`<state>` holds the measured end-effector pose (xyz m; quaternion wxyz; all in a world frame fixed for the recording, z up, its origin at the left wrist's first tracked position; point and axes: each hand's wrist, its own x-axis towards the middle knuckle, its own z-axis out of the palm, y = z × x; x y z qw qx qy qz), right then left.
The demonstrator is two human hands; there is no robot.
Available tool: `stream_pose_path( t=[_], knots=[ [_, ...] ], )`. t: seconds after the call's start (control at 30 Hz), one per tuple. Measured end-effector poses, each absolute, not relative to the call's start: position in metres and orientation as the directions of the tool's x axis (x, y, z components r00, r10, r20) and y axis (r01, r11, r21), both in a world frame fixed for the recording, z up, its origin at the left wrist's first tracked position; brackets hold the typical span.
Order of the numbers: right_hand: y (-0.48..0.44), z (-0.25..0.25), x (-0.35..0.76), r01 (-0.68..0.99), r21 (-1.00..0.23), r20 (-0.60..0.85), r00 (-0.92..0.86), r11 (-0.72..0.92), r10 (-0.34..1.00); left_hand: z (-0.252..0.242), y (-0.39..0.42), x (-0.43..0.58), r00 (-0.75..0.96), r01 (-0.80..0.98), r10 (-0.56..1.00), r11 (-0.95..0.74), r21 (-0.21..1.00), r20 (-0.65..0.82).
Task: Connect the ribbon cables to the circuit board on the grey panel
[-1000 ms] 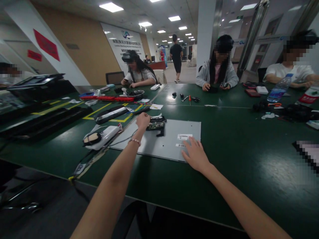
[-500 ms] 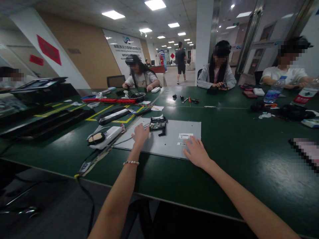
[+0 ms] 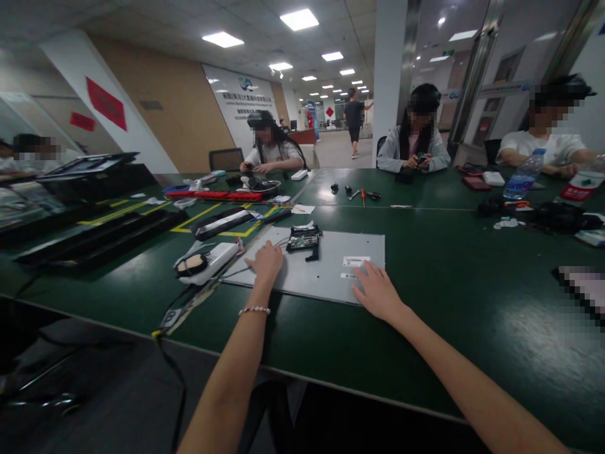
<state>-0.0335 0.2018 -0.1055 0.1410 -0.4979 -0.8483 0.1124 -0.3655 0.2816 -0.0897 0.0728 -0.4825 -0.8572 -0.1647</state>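
Observation:
A flat grey panel (image 3: 326, 277) lies on the green table in front of me, with white labels (image 3: 356, 261) near its right side. My left hand (image 3: 266, 262) rests over the panel's left part, fingers spread and holding nothing. Just right of its fingertips sits a black frame with a circuit board (image 3: 304, 241). A thin grey cable (image 3: 236, 272) runs out to the left, partly hidden by that hand. My right hand (image 3: 378, 292) lies at the panel's right front corner, fingers apart beside the labels, with nothing in it.
To the left stand a white power strip with a black-and-beige object (image 3: 193, 265) and long black trays (image 3: 104, 236). Screwdrivers (image 3: 363, 197) lie farther back. Bottles (image 3: 524, 175) and a phone (image 3: 583, 287) are at right. Several people sit around the table (image 3: 454, 265).
My view has shifted slightly, so the scene sits a little lower and farther right. Both hands stay at about the same places on the panel. A person in the background has walked on.

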Motion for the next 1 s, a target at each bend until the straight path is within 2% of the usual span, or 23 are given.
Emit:
stream_pose_path(
  t=[0.23, 0.7, 0.9, 1.0],
  knots=[
    [0.201, -0.104, -0.034, 0.817, -0.324, 0.102, -0.470, 0.476, 0.877, -0.093, 0.278, -0.382, -0.558, 0.829, 0.758, 0.525, 0.190, 0.337],
    [0.197, -0.097, -0.010, 0.835, -0.297, -0.021, -0.491, 0.464, 0.871, -0.080, 0.279, -0.370, -0.602, 0.799, 0.776, 0.583, 0.149, 0.192],
    [0.196, -0.090, -0.004, 0.830, -0.332, -0.028, -0.483, 0.448, 0.875, -0.085, 0.279, -0.382, -0.604, 0.796, 0.745, 0.581, 0.170, 0.284],
    [0.197, -0.091, -0.003, 0.833, -0.342, -0.038, -0.475, 0.435, 0.879, -0.090, 0.279, -0.392, -0.635, 0.772, 0.726, 0.603, 0.199, 0.264]
  ],
)
